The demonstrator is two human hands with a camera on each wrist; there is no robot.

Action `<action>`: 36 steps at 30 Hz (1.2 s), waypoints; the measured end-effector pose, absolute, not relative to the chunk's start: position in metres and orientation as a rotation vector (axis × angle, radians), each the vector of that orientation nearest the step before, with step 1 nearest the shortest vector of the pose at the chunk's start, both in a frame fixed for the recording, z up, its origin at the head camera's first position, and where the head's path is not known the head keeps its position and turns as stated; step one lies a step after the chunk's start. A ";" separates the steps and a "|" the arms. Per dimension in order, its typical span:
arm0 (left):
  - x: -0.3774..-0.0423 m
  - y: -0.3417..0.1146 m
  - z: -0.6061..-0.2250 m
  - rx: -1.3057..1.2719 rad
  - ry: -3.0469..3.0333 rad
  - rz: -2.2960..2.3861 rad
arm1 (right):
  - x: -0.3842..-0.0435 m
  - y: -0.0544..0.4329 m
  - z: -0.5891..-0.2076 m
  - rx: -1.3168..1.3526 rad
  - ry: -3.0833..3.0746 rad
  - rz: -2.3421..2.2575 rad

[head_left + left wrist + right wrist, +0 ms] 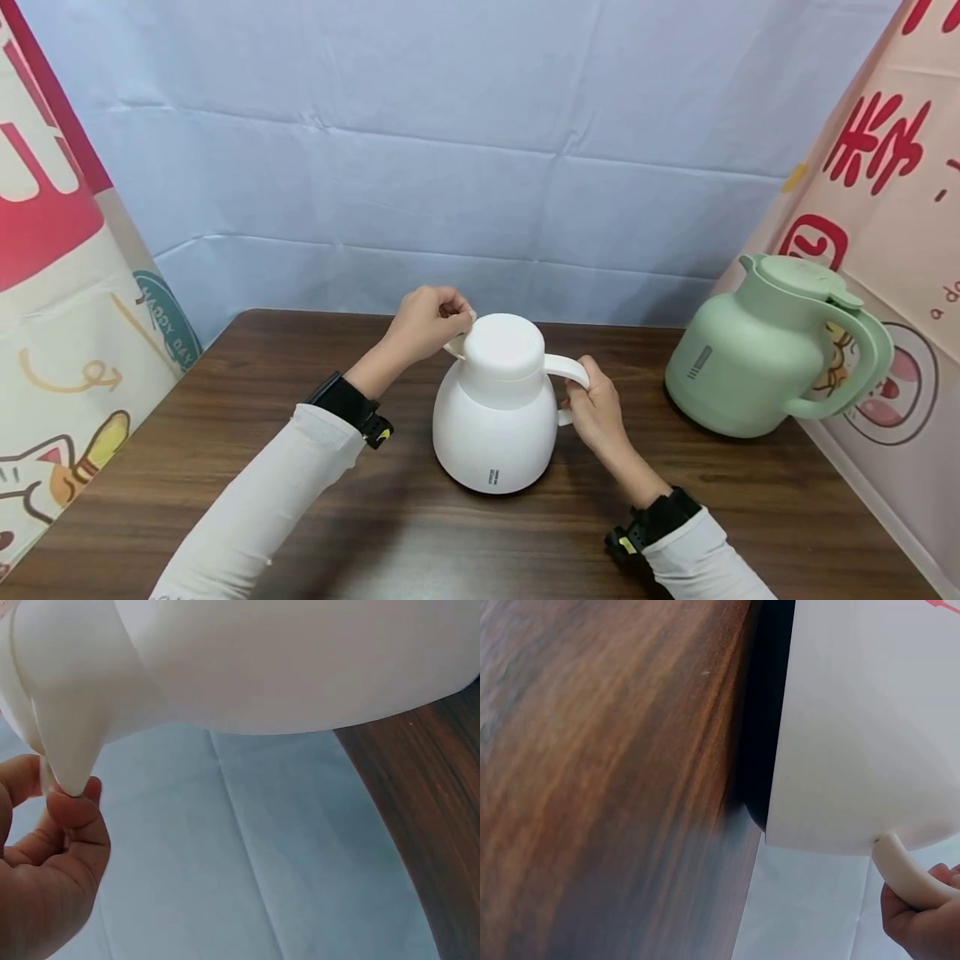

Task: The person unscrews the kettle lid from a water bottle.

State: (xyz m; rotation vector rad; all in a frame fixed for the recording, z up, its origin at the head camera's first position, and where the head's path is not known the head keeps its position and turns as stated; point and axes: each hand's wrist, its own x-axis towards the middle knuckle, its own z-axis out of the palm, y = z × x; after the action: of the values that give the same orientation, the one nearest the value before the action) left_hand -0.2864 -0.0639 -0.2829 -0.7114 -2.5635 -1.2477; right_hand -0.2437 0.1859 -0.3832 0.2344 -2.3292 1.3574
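Note:
A white thermos jug [495, 433] stands upright on the dark wooden table, its round lid [506, 343] in place. My left hand [427, 321] is at the spout on the jug's left side, fingers curled and pinching at its tip. In the left wrist view the spout [71, 746] comes down to a point between the fingertips [73, 810], and part of the contact is hidden. On the other side my right hand [600, 408] grips the handle [564, 367]. The right wrist view shows fingers wrapped round the lower end of the handle [907, 877].
A light green thermos jug [750, 358] stands at the table's right, its handle facing right. Behind the table [285, 400] hangs a pale blue cloth [450, 167]. Printed cloths hang at the left [67, 333] and right sides.

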 end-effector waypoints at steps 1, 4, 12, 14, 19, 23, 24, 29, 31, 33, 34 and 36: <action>-0.286 -0.065 -0.284 -0.725 -2.552 -1.242 | -0.244 0.186 -0.383 0.233 -2.331 1.353; -0.284 -0.068 -0.288 -0.758 -2.507 -1.230 | -0.244 0.186 -0.383 0.229 -2.335 1.350; -0.280 -0.070 -0.299 -0.862 -2.328 -1.188 | -0.244 0.186 -0.382 0.212 -2.334 1.343; -0.278 -0.070 -0.302 -0.889 -2.261 -1.156 | -0.244 0.186 -0.383 0.209 -2.330 1.340; -0.275 -0.070 -0.310 -0.944 -2.097 -1.070 | -0.246 0.185 -0.384 0.222 -2.317 1.340; -0.271 -0.070 -0.314 -0.993 -2.008 -1.017 | -0.245 0.185 -0.384 0.228 -2.310 1.343; -0.270 -0.070 -0.314 -1.003 -1.993 -1.006 | -0.245 0.185 -0.384 0.228 -2.311 1.340; -0.265 -0.069 -0.316 -1.042 -1.921 -0.935 | -0.244 0.185 -0.384 0.228 -2.317 1.339; -0.263 -0.068 -0.317 -1.063 -1.890 -0.910 | -0.244 0.185 -0.384 0.222 -2.320 1.342; -0.261 -0.067 -0.317 -1.087 -1.865 -0.890 | -0.244 0.184 -0.384 0.217 -2.319 1.343; -0.260 -0.067 -0.317 -1.099 -1.858 -0.882 | -0.244 0.184 -0.384 0.216 -2.318 1.345; -0.257 -0.067 -0.317 -1.110 -1.859 -0.867 | -0.245 0.184 -0.385 0.216 -2.314 1.351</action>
State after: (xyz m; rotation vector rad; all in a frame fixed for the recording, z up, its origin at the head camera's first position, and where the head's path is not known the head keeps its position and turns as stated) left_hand -0.2572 -0.0668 -0.3169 -1.1098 -1.8592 -0.8673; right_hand -0.2448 0.1845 -0.3845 0.2162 -2.3139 1.3507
